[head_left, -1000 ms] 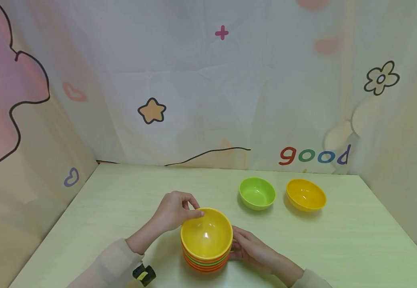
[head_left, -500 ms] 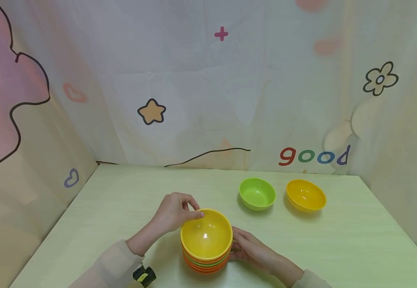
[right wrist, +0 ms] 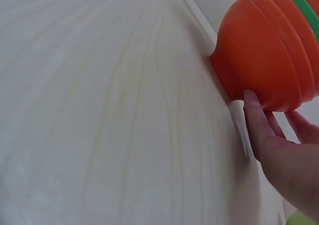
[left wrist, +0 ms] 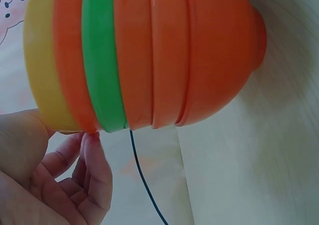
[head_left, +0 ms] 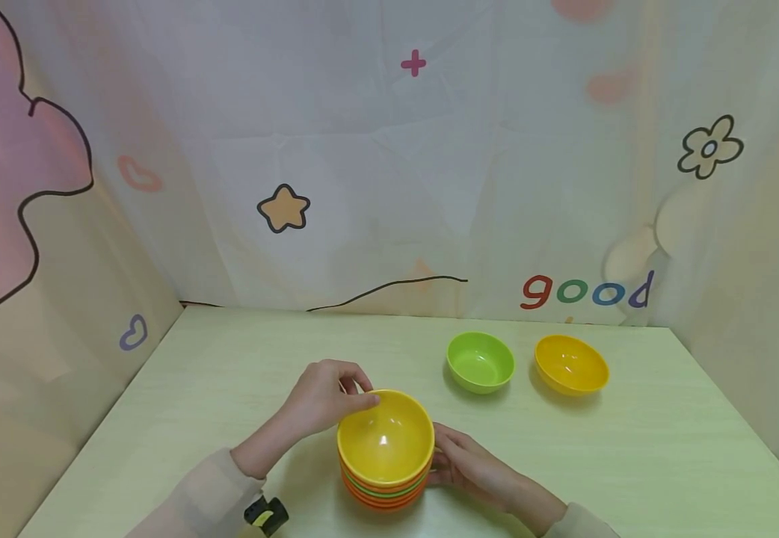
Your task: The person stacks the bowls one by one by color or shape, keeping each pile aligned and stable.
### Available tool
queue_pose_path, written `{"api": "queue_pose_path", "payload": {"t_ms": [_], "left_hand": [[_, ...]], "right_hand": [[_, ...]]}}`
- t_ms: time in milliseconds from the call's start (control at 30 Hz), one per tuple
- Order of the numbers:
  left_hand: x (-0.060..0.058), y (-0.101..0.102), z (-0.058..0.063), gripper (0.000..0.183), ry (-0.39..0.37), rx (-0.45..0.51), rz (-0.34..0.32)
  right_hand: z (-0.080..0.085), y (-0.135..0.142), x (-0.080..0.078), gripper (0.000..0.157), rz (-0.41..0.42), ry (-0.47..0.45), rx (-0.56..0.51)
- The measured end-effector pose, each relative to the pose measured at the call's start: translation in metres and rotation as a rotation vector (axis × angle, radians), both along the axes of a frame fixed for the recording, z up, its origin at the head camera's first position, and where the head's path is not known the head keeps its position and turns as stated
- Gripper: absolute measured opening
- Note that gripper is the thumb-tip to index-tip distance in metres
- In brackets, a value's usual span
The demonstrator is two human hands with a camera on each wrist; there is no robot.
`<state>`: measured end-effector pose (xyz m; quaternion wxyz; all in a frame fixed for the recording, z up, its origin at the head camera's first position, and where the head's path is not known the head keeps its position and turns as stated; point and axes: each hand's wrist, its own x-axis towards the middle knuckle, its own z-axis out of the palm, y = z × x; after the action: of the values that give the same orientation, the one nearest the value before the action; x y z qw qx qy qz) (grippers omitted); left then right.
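Note:
A stack of nested bowls stands near the table's front middle, with a yellow bowl (head_left: 387,448) on top. Below it in the left wrist view come an orange bowl, a green bowl (left wrist: 103,56) and several more orange bowls (left wrist: 219,60). My left hand (head_left: 325,396) pinches the yellow bowl's rim, thumb inside and fingers outside. On the stack's right side, my right hand (head_left: 475,471) rests its fingers, fairly straight, against the bowls. The right wrist view shows fingertips (right wrist: 250,98) touching the lowest orange bowl (right wrist: 254,56) close to its foot.
Behind the stack to the right, a light green bowl (head_left: 481,362) sits upright on the pale table (head_left: 241,351). An orange-yellow bowl (head_left: 571,365) stands to the right of it. A printed cloth (head_left: 362,164) hangs along the table's back and sides.

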<state>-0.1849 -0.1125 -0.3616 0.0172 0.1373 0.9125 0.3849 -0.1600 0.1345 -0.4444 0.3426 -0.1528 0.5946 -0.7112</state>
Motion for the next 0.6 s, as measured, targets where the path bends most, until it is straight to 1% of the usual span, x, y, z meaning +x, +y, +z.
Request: {"api": "queue_pose_path", "payload": {"t_ms": [167, 267, 467, 600], "left_hand": [[-0.001, -0.005, -0.001, 0.007, -0.015, 0.033, -0.044], [-0.003, -0.010, -0.002, 0.010, -0.040, 0.079, -0.056], [-0.002, -0.019, -0.008, 0.022, -0.133, 0.237, -0.072], [-0.001, -0.025, -0.016, 0.030, -0.226, 0.328, -0.069]], "right_hand": [[0.000, 0.001, 0.000, 0.070, 0.007, 0.007, -0.014], [-0.001, 0.001, -0.001, 0.069, 0.013, 0.014, -0.025], [0.000, 0.000, -0.001, 0.071, 0.008, 0.014, -0.019], [0.001, 0.000, 0.000, 0.072, -0.001, 0.006, -0.005]]}}
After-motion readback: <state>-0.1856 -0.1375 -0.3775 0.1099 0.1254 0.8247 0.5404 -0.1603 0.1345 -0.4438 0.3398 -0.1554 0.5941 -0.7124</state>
